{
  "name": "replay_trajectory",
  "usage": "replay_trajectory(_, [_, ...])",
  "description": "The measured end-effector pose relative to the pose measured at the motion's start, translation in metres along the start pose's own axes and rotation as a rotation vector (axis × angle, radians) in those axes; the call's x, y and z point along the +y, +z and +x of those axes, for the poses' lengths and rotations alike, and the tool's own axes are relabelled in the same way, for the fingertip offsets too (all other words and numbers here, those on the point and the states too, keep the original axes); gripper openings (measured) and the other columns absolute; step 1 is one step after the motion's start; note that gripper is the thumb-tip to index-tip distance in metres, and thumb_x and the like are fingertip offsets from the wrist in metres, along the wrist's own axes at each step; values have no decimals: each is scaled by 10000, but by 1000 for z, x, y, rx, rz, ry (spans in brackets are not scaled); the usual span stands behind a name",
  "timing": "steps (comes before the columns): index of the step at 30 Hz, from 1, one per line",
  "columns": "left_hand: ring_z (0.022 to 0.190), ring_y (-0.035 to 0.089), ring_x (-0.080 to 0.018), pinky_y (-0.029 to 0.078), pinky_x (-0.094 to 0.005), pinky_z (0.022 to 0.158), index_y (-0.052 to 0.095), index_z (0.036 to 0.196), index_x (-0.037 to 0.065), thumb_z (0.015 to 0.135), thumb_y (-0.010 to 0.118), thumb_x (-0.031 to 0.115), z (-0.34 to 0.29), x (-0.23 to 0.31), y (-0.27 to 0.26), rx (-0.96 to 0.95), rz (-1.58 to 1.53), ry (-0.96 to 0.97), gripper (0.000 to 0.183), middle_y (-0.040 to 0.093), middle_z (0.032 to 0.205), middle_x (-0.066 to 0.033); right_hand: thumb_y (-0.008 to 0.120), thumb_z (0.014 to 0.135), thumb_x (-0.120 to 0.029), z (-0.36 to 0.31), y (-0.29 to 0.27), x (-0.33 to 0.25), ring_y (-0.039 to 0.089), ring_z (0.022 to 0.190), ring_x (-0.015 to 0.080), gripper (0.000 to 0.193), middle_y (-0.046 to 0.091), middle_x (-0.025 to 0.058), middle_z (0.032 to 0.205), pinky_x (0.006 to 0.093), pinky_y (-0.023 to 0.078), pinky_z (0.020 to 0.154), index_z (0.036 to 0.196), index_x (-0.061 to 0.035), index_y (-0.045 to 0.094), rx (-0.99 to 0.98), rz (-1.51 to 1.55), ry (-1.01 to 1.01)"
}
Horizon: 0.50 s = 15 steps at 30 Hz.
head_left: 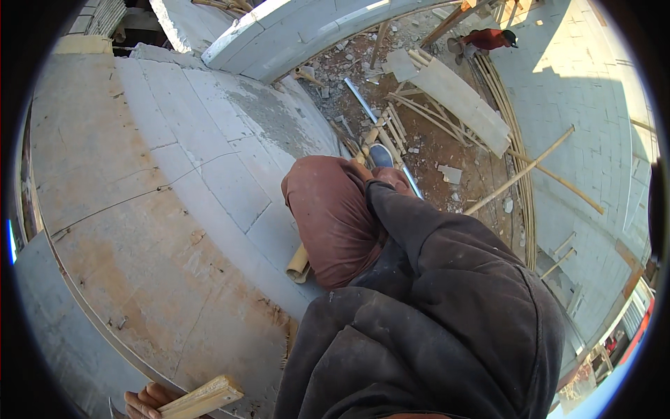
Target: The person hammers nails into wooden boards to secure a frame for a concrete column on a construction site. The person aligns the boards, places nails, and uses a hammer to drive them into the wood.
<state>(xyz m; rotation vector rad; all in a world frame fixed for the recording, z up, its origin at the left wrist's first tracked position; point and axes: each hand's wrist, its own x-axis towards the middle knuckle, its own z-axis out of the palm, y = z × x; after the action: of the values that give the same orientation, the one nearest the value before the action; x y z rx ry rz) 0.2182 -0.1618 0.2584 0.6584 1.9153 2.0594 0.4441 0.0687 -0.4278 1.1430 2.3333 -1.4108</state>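
At the lower left edge, my left hand [150, 399] is curled against a short, pale wooden batten [204, 398]. The batten crosses in front of part of the hand, beside the rim of a large stained board [132, 230]. A thin curved metal piece [113, 408] shows just left of the fingers. My right arm reaches forward in a dark sleeve, and my right hand [360, 170] is beside my bent knee, near some bamboo [373, 135]. The knee and sleeve hide most of its fingers. Below the knee, a cut bamboo end [299, 265] sticks out.
A pale block wall [202, 140] runs beside my leg. Far below lies a dirt floor [436, 150] with rubble, bamboo poles [520, 171] and a long pale board [460, 98]. Another person [486, 39] in red with a dark cap is down there. A curved block wall [572, 133] rises right.
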Motion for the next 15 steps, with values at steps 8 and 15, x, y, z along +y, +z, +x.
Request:
replay_trajectory(8, [569, 295, -132, 291, -343, 593, 485, 707, 144, 1097, 393, 424, 4, 3, 6, -56, -287, -37, 489, 479, 754, -40, 653, 936, -363, 90, -28, -26, 571, 1262, 448, 795, 504, 229, 1409, 576, 477, 1029, 1608, -187, 267, 43, -101, 101])
replay_trajectory(15, [568, 302, -138, 275, -338, 569, 436, 690, 140, 1044, 474, 318, 1, -4, 24, 115, -220, 52, 398, 423, 724, -37, 735, 832, -540, 116, -7, -13, 383, 1469, 487, 1226, 321, 390, 1582, 445, 340, 1214, 1623, 48, 6, -269, 129, 501])
